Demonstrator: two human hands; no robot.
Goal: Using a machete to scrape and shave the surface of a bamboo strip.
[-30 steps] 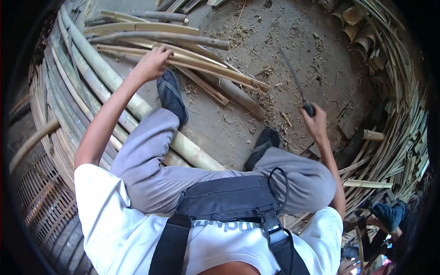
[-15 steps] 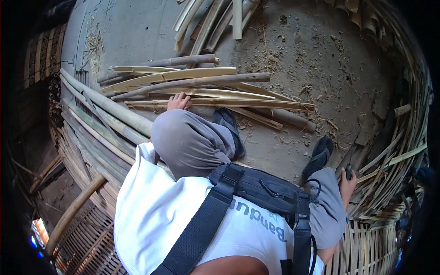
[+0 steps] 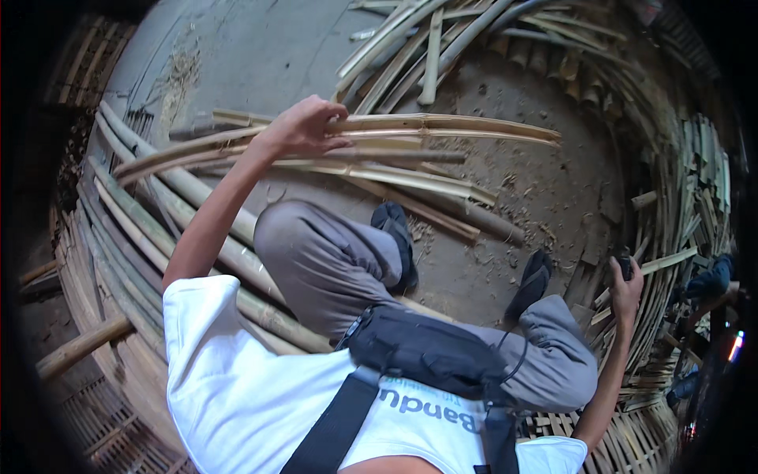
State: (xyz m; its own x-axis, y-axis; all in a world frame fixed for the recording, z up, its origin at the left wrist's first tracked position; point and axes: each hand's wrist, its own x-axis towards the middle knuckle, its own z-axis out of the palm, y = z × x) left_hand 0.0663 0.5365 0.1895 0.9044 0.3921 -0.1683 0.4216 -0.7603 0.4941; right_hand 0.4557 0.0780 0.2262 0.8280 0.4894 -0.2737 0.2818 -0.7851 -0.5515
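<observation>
The left grip (image 3: 304, 126) is closed around a split bamboo length (image 3: 466, 125), which is raised over the loose pieces (image 3: 418, 178) on the floor (image 3: 237, 71) just beyond the feet. The right grip (image 3: 626, 291) is wrapped about a dark handle (image 3: 624, 265), out to the right and well apart from the bamboo. As far as things show, the lengths are split into troughs and slats, and curled shavings (image 3: 545, 231) on the ground suggest that some trimming is done. No edge meets the held length, so work on it seems not yet begun here; several pieces below it lie loose, and whether they are finished I cannot tell.

Much is hard to make out. The blade, if the handle carries one, merges with the dark clutter beyond the hand. Fingers on the underside of the bamboo are hidden — and the motion smears the nearby pieces slightly. The thick poles (image 3: 245, 265) at left are partly covered by the knee and arm, and the farther heap (image 3: 430, 59) is cut off at the top.
</observation>
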